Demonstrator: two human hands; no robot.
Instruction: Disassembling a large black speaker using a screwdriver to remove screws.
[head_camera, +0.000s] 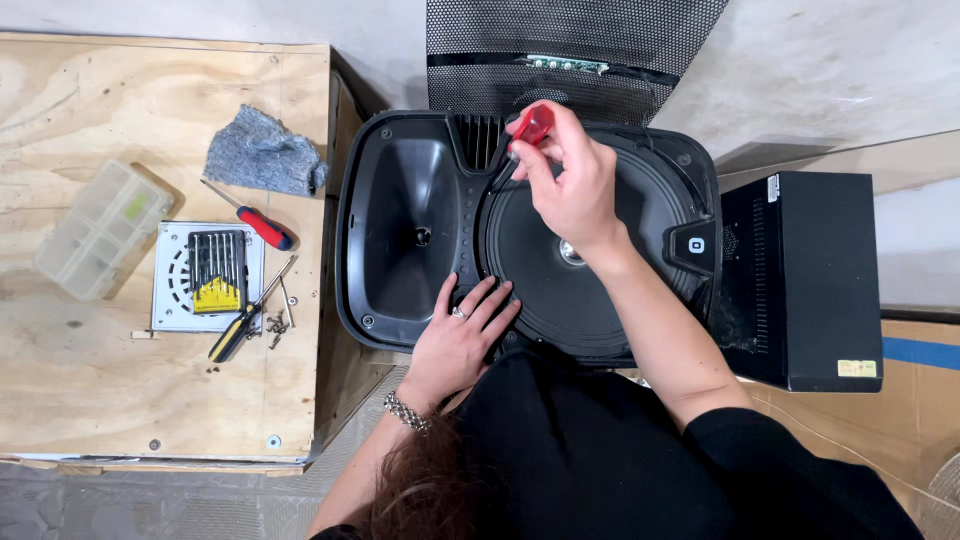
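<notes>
Your right hand (572, 185) is closed around a red-handled screwdriver (533, 127), fingers pinched on the handle; its shaft runs down-left to the upper rim of the round speaker cone (540, 270), but the tip is too dark to make out against the black housing. Your left hand (462, 340) lies flat, fingers spread, on the lower edge of the speaker cabinet (400, 220), gripping nothing. Your right wrist covers part of the cone's centre. The cabinet's lower edge is hidden by your head and black sleeve.

Behind the cabinet, a perforated metal grille (570, 40) is cut off at the top edge. A black box (810, 275) stands just beside the cabinet, to the right.

On the plywood bench (100, 400) to the left: grey cloth (262, 152), second red screwdriver (255, 222), clear compartment box (98, 230), bit set (217, 270) on a white plate, yellow-handled tool (232, 336), loose screws (275, 325) too small to count.
</notes>
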